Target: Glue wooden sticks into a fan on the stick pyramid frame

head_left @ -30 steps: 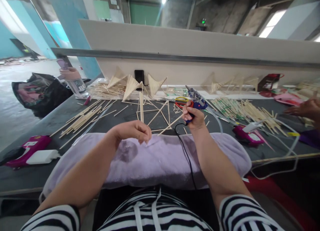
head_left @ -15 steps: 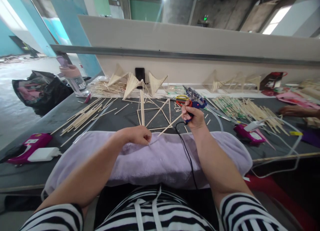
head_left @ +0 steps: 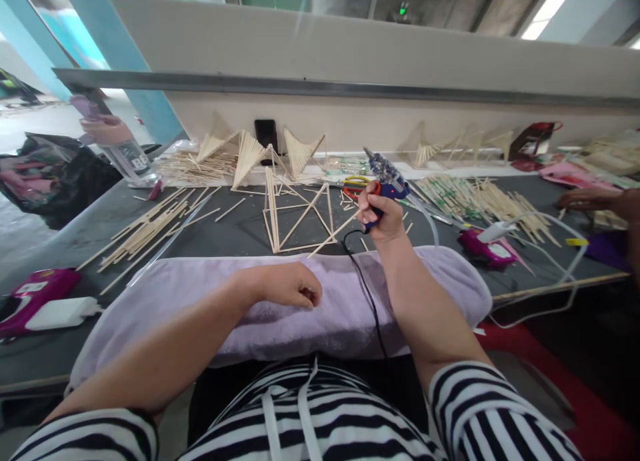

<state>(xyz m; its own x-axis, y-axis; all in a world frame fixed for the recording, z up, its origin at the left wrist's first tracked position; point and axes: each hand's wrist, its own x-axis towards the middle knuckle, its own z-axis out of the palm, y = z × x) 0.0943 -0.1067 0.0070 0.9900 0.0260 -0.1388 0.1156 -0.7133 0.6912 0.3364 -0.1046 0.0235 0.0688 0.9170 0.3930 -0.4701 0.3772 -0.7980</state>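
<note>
A blue hot glue gun (head_left: 395,184) is gripped in my right hand (head_left: 383,216), its nozzle pointing up and away to the left. The same hand also pinches a thin wooden stick (head_left: 333,234) that slants down to the left. My left hand (head_left: 290,284) hovers over the lilac towel (head_left: 200,281), fingers curled in. Whatever those fingers hold, if anything, is hidden. Beyond the hands, a frame of glued wooden sticks (head_left: 303,248) rests on the dark table, with a bundle of upright sticks (head_left: 271,211) at its left side.
Loose sticks (head_left: 150,238) lie at left, more sticks (head_left: 515,211) at right. Magenta devices with white plugs (head_left: 50,294) flank the towel. Scissors (head_left: 356,186) lie behind my right hand. Finished stick models (head_left: 303,151) line the back. A co-worker's hand (head_left: 590,198) is at far right.
My left hand has moved right and toward me, away from the stick's lower end. My right hand still holds the glue gun and stick. The view has tilted down slightly.
</note>
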